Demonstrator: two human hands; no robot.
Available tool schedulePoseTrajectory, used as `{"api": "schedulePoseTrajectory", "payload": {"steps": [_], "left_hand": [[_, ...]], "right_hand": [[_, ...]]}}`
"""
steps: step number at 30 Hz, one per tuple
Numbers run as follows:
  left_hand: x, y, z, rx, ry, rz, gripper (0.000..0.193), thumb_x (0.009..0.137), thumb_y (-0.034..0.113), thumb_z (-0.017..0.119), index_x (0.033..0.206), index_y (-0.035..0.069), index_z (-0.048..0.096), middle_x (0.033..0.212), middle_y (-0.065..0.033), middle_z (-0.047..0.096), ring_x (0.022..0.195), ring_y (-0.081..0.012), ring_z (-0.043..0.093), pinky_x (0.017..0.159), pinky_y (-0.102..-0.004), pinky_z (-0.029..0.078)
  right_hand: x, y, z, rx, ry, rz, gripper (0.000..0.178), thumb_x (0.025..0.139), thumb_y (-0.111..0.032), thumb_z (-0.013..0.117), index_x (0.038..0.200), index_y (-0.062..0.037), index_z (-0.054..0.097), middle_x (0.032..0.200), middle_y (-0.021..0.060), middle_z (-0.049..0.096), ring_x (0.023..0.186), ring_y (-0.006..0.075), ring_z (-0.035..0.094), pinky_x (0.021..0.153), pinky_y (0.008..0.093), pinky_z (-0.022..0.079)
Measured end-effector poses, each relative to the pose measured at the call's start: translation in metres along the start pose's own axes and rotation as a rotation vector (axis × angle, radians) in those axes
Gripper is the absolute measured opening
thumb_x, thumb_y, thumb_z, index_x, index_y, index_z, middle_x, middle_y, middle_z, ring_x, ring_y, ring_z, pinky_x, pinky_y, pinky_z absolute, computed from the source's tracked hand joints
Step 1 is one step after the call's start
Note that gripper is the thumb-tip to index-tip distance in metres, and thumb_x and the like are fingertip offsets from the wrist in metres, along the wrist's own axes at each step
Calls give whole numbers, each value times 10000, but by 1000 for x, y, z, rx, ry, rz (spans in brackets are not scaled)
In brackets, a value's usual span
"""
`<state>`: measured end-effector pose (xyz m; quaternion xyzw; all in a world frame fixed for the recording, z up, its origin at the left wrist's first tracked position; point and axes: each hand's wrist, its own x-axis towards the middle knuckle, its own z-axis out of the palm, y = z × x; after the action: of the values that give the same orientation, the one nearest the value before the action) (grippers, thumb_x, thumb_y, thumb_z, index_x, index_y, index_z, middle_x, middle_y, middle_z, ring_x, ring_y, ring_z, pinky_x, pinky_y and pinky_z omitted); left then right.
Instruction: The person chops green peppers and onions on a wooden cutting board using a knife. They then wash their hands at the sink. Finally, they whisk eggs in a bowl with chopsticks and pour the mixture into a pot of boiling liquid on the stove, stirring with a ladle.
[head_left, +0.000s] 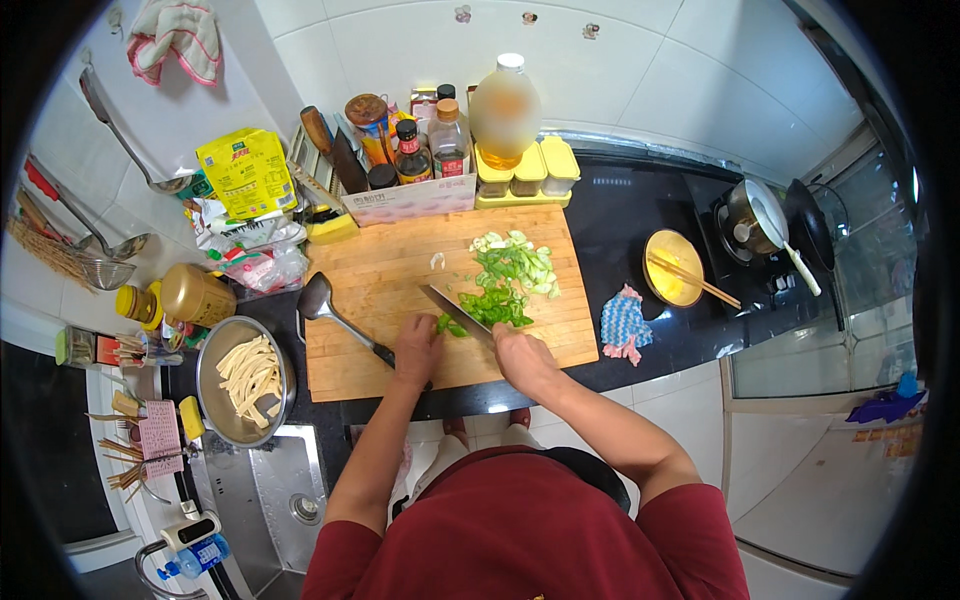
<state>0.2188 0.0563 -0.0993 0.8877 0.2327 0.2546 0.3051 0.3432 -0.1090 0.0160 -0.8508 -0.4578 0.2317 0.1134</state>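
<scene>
A wooden cutting board (380,255) lies on the dark counter in front of me. My right hand (525,360) grips a kitchen knife (460,316), its blade slanting left across the board over chopped green pepper (497,305). My left hand (418,348) is curled left of the blade, fingertips at a bit of green pepper; its thumb side is partly hidden. Behind the pepper is a pile of sliced pale-green vegetable (515,262). A spatula (340,315) with a black handle lies on the board, its handle end beside my left wrist.
At left, a steel bowl (206,385) of pale strips stands by the sink (290,470). Bottles and a box (415,197) line the board's back edge. On the right are a blue cloth (627,322), a yellow bowl (660,285) with chopsticks, and a pot (757,215) on the stove.
</scene>
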Motion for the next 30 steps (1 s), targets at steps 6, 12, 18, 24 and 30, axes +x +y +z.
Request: {"api": "schedulePoseTrajectory", "payload": {"steps": [6,12,18,24,30], "left_hand": [[-6,-8,18,-30,32,-30,230,761,-19,637,984,35,620,896,-185,630,821,-386,625,707,-456,503],[-6,-11,23,-42,21,-35,214,765,-23,634,968,46,627,881,-181,624,816,-392,620,697,-464,503],[-9,-14,28,-33,31,-45,210,766,-51,608,956,38,614,873,-199,620,812,-410,614,684,-473,497],[-9,-15,28,1,24,-43,173,778,-21,606,939,39,589,866,-198,611,802,-419,604,685,-489,491],[-12,-3,20,-8,-10,-168,224,793,42,625,1016,46,603,907,-189,608,847,-403,601,748,-473,499]], "right_hand": [[5,0,11,-47,-14,-16,134,876,-29,487,996,26,509,808,263,673,771,408,688,682,504,553],[10,-4,16,-76,-18,-31,147,878,-28,483,1012,26,512,805,247,682,768,397,692,673,486,558],[19,-12,23,-113,-11,-80,155,873,-32,496,1021,9,516,795,230,686,767,373,699,666,451,563],[37,-12,50,-158,34,-108,122,854,-26,535,973,-11,514,785,208,690,749,348,705,645,422,571],[36,9,52,87,121,5,149,860,-74,552,955,17,484,757,281,649,744,445,659,660,525,525]]}}
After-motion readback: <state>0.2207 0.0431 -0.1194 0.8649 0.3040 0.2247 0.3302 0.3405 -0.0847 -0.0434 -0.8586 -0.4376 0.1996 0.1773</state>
